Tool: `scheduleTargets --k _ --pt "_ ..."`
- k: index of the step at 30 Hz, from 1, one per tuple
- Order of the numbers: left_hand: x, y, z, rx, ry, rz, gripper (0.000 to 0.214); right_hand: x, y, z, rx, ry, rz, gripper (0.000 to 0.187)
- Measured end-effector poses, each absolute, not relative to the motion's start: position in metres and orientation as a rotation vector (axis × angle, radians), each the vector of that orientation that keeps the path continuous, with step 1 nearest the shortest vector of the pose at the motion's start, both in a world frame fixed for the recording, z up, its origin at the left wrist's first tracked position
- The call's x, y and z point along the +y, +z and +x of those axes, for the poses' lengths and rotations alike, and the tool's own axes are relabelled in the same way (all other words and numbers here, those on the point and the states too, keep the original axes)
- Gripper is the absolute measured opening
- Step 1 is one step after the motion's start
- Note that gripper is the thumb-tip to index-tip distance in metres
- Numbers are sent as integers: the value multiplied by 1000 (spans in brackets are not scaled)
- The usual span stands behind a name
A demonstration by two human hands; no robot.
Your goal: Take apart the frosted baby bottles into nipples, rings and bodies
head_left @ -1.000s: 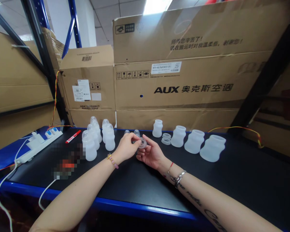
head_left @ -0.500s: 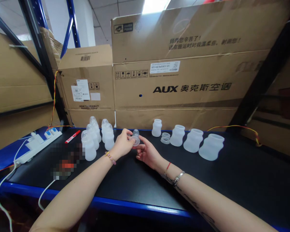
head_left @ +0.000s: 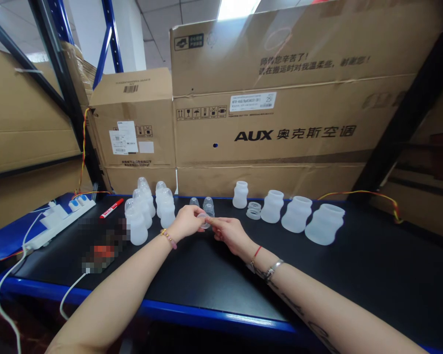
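My left hand [head_left: 189, 221] is closed in a pinch on a small round translucent bottle part [head_left: 205, 221], looking like a collar ring; whether a nipple sits in it I cannot tell. The index fingertip of my right hand [head_left: 229, 232] presses on the same part from the right, its other fingers curled below. Just behind my fingers stand a clear domed cap [head_left: 194, 202] and a second clear domed cap [head_left: 208, 203], their lower parts partly hidden. A small stack of translucent rings [head_left: 253, 211] lies right of my hands.
Several frosted baby bottles with domed caps [head_left: 136, 228] stand at left. Several open frosted bottles [head_left: 296, 215] line the right. A red marker [head_left: 111, 208], power strip [head_left: 61, 223] and blurred-out object [head_left: 105, 250] lie at far left. Cardboard [head_left: 280, 162] walls the back.
The round part has been lowered slightly and tilted, and my right index finger has moved onto it. The two clear caps behind it show more plainly now.
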State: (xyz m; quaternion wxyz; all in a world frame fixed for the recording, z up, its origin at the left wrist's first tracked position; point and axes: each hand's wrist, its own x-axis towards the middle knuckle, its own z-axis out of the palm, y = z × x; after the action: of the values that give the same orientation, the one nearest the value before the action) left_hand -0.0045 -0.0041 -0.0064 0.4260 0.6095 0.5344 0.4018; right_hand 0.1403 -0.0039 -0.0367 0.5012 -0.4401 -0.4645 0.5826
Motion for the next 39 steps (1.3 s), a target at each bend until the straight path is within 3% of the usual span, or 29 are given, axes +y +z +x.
scheduleTargets --k 6,15,31,36,39 --pt "-2 -3 -5 1220 845 1364 13 1 -43 141 -1119 1370 -1104 28" --pt "-15 -5 7 1613 873 2060 20 0 -44 127 -1262 994 -1456 21" --pt "-1 -12 0 1469 826 1829 17 10 -47 133 -1320 983 -1350 14" --pt "1 -8 -11 1515 861 2184 16 9 -46 131 -1409 933 -1299 16" --pt "1 -9 -14 1538 869 2098 13 6 -42 131 -1383 987 -1265 17"
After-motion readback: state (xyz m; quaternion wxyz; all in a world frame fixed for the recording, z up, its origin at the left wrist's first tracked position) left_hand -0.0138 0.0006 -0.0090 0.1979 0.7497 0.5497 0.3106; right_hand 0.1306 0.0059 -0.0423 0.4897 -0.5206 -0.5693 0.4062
